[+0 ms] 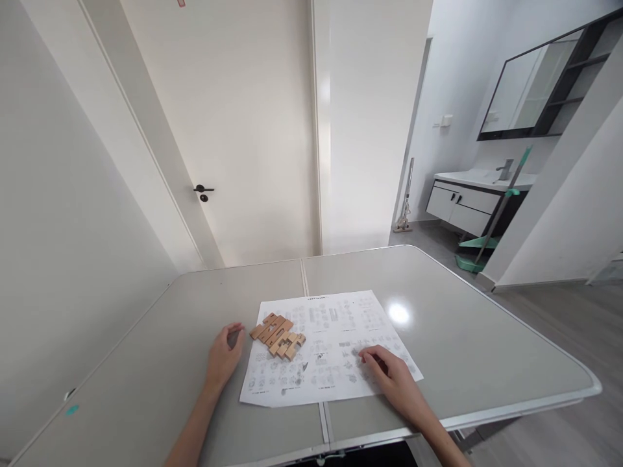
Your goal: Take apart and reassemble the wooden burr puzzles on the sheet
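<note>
Several notched wooden puzzle blocks (278, 335), some reddish-brown and some pale, lie together on the left part of a large printed paper sheet (335, 383). My left hand (226, 353) rests on the table just left of the sheet, close to the blocks but apart from them. Its fingers curve loosely with a gap to the thumb, and nothing shows in it. Over the right part of the sheet lies my right hand (388, 373), fingers loosely bent and a gap beside the thumb, holding nothing visible. Small diagrams cover the sheet, too faint to read.
A grey folding table (462, 337) with a metal rim and a centre seam carries the sheet. Behind it stands a white door (253, 130). At the right are a washbasin cabinet (457, 204), a mop (407, 194) and a green dustpan (470, 263).
</note>
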Demonstrator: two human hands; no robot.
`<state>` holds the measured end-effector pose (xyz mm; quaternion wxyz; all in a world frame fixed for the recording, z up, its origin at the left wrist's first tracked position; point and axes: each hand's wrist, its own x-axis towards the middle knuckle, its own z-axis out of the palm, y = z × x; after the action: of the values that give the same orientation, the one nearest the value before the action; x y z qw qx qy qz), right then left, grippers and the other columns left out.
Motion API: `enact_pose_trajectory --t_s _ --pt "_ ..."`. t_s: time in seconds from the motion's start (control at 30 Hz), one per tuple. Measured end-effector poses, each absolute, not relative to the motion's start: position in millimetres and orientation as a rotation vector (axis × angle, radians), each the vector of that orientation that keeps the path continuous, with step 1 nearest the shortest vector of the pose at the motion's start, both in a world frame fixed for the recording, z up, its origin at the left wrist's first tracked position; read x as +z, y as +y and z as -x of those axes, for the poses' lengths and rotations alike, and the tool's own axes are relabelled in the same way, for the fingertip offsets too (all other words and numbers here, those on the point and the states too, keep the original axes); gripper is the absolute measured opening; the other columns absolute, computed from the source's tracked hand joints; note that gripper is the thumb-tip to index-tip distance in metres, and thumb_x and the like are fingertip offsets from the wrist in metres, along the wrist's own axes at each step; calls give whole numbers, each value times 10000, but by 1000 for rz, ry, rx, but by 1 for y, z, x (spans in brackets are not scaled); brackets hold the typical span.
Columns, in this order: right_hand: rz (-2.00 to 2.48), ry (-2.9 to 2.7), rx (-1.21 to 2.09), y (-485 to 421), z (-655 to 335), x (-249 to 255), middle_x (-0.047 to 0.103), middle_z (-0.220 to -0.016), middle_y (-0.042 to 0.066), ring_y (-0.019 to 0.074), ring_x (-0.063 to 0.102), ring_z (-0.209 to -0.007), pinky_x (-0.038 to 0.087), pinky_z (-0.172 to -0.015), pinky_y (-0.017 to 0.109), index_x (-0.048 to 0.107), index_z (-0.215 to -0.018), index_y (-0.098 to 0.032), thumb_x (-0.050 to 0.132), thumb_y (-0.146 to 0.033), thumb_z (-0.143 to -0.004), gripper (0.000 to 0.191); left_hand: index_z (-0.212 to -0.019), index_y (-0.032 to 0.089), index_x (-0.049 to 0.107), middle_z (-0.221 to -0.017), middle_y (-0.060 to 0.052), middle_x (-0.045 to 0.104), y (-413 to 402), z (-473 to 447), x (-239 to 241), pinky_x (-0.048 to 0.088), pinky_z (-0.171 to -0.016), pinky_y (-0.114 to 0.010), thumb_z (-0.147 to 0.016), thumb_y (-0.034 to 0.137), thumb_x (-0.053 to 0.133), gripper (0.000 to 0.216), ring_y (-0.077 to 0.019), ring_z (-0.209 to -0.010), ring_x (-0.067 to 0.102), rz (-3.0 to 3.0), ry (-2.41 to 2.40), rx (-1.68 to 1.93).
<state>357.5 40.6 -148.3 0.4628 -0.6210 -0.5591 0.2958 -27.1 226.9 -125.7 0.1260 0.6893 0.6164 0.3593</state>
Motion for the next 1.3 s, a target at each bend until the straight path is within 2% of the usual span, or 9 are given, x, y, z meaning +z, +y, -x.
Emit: enact_pose_trajectory --t_s 0.17,0.37,0.57,0.9,1.13,1.3 --pt "1513 -1332 732 39 -357 -145 659 -804 30 201 572 -702 458 -664 303 637 -866 -226 496 -548 -986 372 -1085 219 636 -1111 -110 787 227 27 -127 592 -812 -410 -862 495 501 379 -305 -1096 721 -2001 1795 1050" --pt "1527 -1334 733 40 -357 -145 641 -791 33 205 557 -697 463 -656 309 618 -847 -224 491 -615 -959 426 -1064 224 641 -1098 -109 786 226 26 -125 587 -859 -429 -862 496 507 364 -306 -1086 721 -2002 1795 1045" --pt "1530 -1321 736 38 -356 -145 624 -785 19 196 545 -695 451 -659 303 608 -852 -228 483 -525 -985 349 -1043 222 649 -1095 -111 782 225 26 -124 562 -950 -458 -858 497 516 358 -303 -1062 725 -2002 1803 1048" --pt "1507 -1310 729 39 -357 -145 612 -762 10 189 536 -676 445 -643 295 612 -839 -227 499 -515 -976 339 -1024 224 662 -1086 -105 789 225 26 -124 586 -907 -446 -852 487 516 347 -303 -1054 732 -2006 1810 1058" --pt "1506 -1313 745 38 -356 -140 636 -788 24 197 542 -684 445 -656 301 609 -849 -231 473 -531 -985 356 -1012 233 663 -1069 -100 793 226 26 -124 566 -951 -451 -847 492 518 340 -301 -1051 732 -2015 1809 1054" --pt "1510 -1292 746 39 -358 -143 647 -796 31 217 571 -724 458 -666 303 652 -876 -237 434 -528 -977 377 -1022 235 665 -1058 -97 795 226 27 -123 591 -871 -431 -846 498 516 350 -308 -1055 732 -2017 1819 1046"
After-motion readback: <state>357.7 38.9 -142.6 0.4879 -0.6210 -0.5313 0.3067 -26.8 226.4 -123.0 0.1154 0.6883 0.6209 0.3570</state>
